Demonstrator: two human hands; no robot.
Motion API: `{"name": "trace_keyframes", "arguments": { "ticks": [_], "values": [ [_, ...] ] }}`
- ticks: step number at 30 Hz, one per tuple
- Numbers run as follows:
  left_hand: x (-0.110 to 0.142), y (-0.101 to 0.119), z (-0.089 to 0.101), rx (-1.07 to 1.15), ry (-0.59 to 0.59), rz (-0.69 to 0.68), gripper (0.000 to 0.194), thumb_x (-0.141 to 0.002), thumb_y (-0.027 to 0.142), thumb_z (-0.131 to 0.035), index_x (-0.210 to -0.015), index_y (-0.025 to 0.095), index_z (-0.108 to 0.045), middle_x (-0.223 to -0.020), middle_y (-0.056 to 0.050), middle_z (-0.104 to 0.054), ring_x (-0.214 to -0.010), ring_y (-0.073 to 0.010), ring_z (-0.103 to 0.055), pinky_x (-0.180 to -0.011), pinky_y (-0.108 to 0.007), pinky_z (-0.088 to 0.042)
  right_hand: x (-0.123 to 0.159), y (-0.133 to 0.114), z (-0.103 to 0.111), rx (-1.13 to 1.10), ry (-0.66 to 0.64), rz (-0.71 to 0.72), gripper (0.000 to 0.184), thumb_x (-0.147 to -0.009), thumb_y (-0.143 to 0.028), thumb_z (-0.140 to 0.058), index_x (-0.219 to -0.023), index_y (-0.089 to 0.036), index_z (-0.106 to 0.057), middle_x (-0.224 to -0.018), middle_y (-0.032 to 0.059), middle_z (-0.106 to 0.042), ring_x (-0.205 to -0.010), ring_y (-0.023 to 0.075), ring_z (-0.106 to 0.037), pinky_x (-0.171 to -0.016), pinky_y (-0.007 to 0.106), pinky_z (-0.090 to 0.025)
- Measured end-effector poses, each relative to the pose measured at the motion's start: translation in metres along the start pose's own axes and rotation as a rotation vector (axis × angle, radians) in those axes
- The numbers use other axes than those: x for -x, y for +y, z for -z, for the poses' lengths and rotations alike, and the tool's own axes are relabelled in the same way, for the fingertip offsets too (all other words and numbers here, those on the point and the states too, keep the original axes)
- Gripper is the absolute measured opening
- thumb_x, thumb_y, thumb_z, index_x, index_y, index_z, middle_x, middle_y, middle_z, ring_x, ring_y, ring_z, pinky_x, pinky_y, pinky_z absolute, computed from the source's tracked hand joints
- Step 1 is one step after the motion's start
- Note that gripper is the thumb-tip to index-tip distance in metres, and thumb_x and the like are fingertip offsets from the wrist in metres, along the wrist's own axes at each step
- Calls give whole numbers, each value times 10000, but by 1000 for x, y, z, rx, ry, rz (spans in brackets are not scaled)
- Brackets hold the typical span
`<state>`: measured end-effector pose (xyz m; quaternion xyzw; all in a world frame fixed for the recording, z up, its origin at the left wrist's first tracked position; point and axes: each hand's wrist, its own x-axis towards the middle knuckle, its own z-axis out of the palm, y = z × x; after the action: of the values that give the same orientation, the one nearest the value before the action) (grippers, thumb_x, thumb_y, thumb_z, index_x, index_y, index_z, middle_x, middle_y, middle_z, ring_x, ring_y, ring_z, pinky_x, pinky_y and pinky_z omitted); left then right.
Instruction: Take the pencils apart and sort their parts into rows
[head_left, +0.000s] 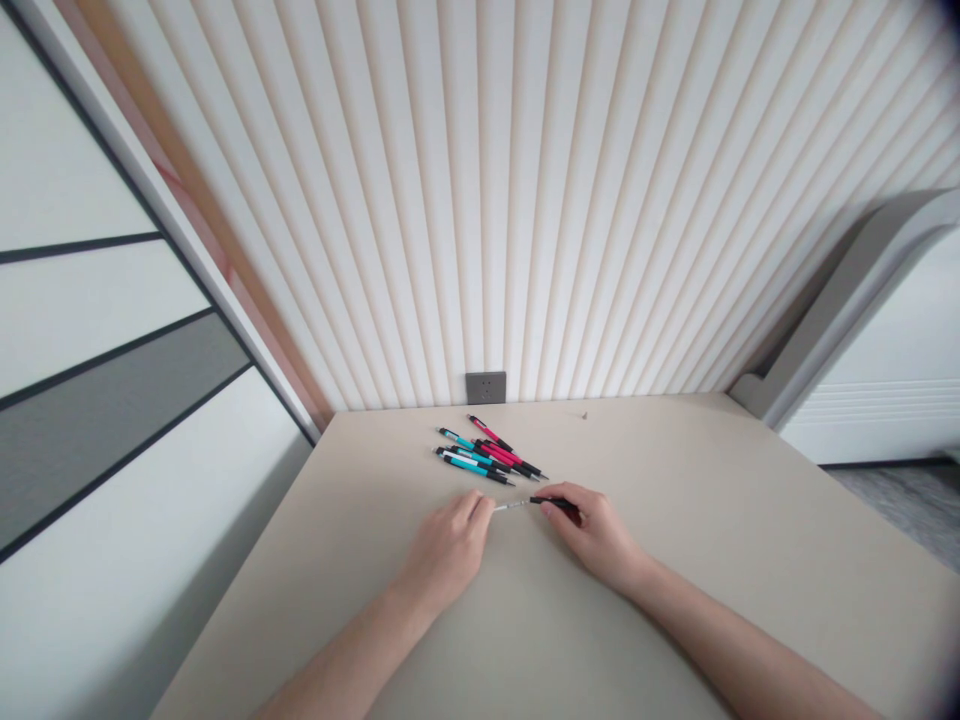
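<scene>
My left hand (455,540) is closed, its fingers pinching one end of a thin whitish pen refill (511,506). The refill runs to the right and meets the end of a black pen barrel (559,503). My right hand (595,528) is closed around that barrel, thumb below and fingers above. Whether the refill's tip sits inside the barrel is too small to tell. Just beyond both hands lies a loose pile of click pens, several turquoise pens (474,466) and several red pens (504,456), all with black grips.
Both hands are over a beige table (360,470). A tiny piece (585,415) lies near its back edge. Behind stand a ribbed cream wall panel (480,200) and a dark socket (486,387). A white and grey panelled surface (112,400) is at left, a grey-white headboard-like piece (862,320) at right.
</scene>
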<state>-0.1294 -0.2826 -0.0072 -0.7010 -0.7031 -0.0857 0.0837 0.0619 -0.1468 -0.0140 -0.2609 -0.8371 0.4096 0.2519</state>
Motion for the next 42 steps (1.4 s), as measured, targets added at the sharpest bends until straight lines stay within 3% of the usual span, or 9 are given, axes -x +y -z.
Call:
{"name": "trace_keyframes", "arguments": {
  "ticks": [5, 8, 12, 21, 24, 29, 35, 40, 42],
  "values": [
    [0, 1, 1, 20, -7, 84, 197, -945, 70, -399, -970, 205, -540, -910, -39, -629, -793, -198, -635, -622, -276, -459, -2, 7, 1, 0, 0, -9, 362, -952, -404, -465, -1151, -208, -696, -1129, 101, -713, -944, 238, -662, -777, 345, -521],
    [1, 2, 1, 28, 7, 114, 204, -944, 64, -390, -976, 206, -533, -911, -40, -634, -795, -192, -636, -612, -265, -446, -1, 7, 0, 28, -7, -36, 370, -958, -416, -438, -1131, -202, -685, -964, 81, -729, -808, 215, -651, -698, 325, -502],
    [1, 3, 1, 28, 3, 120, 207, -941, 60, -386, -963, 211, -526, -906, -35, -636, -778, -190, -635, -592, -263, -432, 1, 2, 1, 43, 15, -87, 322, -961, -413, -413, -1052, -194, -631, -735, 5, -631, -595, 153, -520, -565, 271, -408],
    [1, 2, -2, 20, -1, 100, 231, -915, 43, -381, -962, 210, -533, -891, -39, -636, -763, -189, -648, -574, -271, -439, 6, -6, 1, 16, 40, -97, 296, -908, -417, -500, -719, -193, -544, -560, -47, -426, -528, 113, -367, -499, 236, -301],
    [1, 1, -3, 23, 2, 99, 246, -901, 36, -378, -966, 212, -538, -889, -40, -637, -757, -182, -647, -572, -261, -441, 6, -3, -1, -6, 45, -42, 158, -873, -305, -499, -843, -186, -599, -619, -37, -475, -546, 112, -411, -519, 226, -346],
    [0, -1, -4, 17, -11, 81, 241, -906, 41, -376, -963, 216, -532, -896, -34, -635, -740, -185, -648, -556, -266, -434, 5, 1, -4, -15, 50, 40, 249, -832, -225, -502, -1054, -192, -609, -688, -36, -477, -570, 109, -426, -548, 220, -371],
    [1, -1, -3, 18, -29, 87, 223, -930, 59, -384, -981, 215, -535, -893, -26, -627, -742, -200, -651, -558, -286, -431, 3, 3, -5, -71, 79, -87, 281, -932, -383, -464, -995, -186, -654, -625, -24, -526, -546, 130, -445, -537, 247, -364],
    [1, 0, -1, 56, -7, 91, 214, -950, 74, -376, -998, 213, -532, -886, -26, -624, -764, -202, -649, -580, -285, -435, -1, 5, -6, -176, 80, -108, 402, -942, -503, -458, -1084, -196, -674, -840, 43, -637, -797, 192, -578, -705, 290, -458],
    [1, 0, -1, 63, -3, 92, 219, -948, 71, -374, -1001, 211, -533, -886, -30, -624, -765, -200, -646, -576, -280, -430, -1, 5, -8, -256, 50, -129, 434, -955, -502, -418, -1161, -193, -644, -870, 39, -615, -748, 169, -561, -661, 279, -455]
  ]
}}
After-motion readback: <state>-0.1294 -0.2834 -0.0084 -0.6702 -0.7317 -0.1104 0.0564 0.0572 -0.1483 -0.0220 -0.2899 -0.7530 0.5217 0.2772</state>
